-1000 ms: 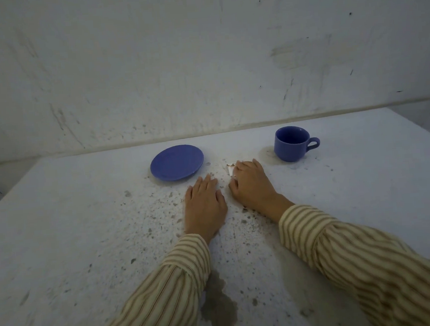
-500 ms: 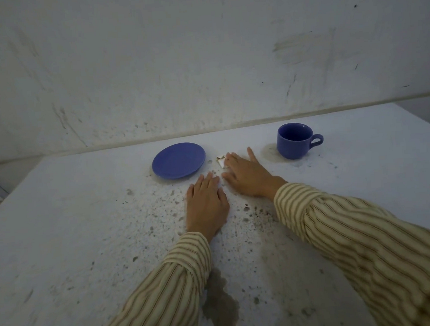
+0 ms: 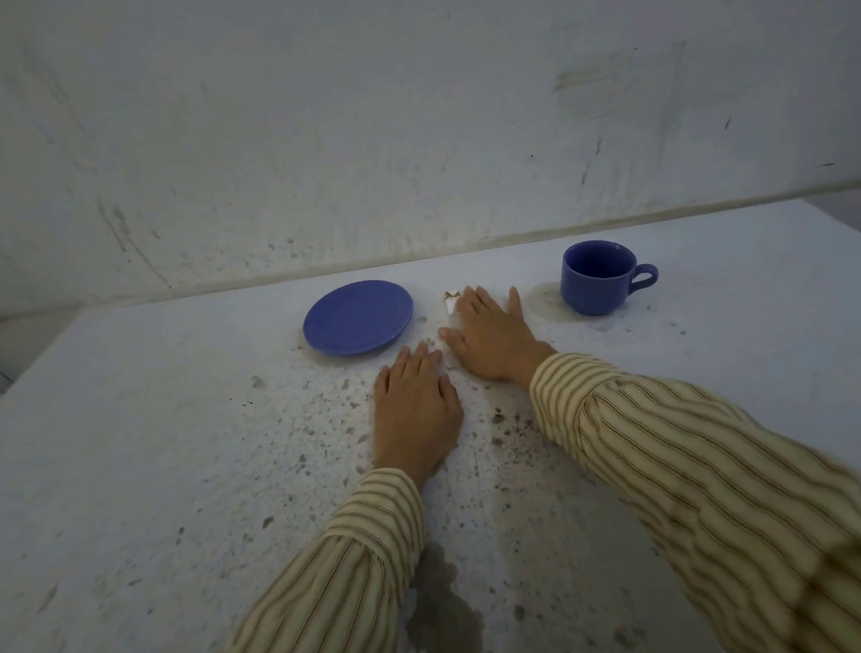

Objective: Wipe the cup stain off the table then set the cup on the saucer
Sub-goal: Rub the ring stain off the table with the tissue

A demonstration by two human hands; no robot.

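A pale, speckled table (image 3: 119,454) fills the lower part of the view, set against a scuffed whitish wall (image 3: 351,126). No brand, label or writing can be read anywhere.

Toward the far left of centre, a blue saucer (image 3: 358,317) lies flat on the table with nothing on it. Just in front of it and to its right, the left hand (image 3: 414,410) rests palm down on the tabletop, fingers together and stretched flat, holding nothing. Its striped cream sleeve (image 3: 335,586) runs back toward the viewer, and a dark wet patch (image 3: 444,629) sits on the table beside that sleeve.

Next to the right, the right hand (image 3: 488,339) lies flat too, fingers spread, pressing a small white tissue (image 3: 451,303) against the table; only a stained corner of it shows past the fingertips. The two hands are just beside each other.

To the right of that hand, a faint brownish ring stain (image 3: 545,303) marks the table, its right side touching the base of a blue cup (image 3: 598,277). The cup stands upright on the table, handle pointing right, well apart from the saucer.

Compared with a second ago, the right hand has slid farther from the viewer with the tissue, and its fingers have opened wider. The left hand, the saucer and the cup have kept their places.
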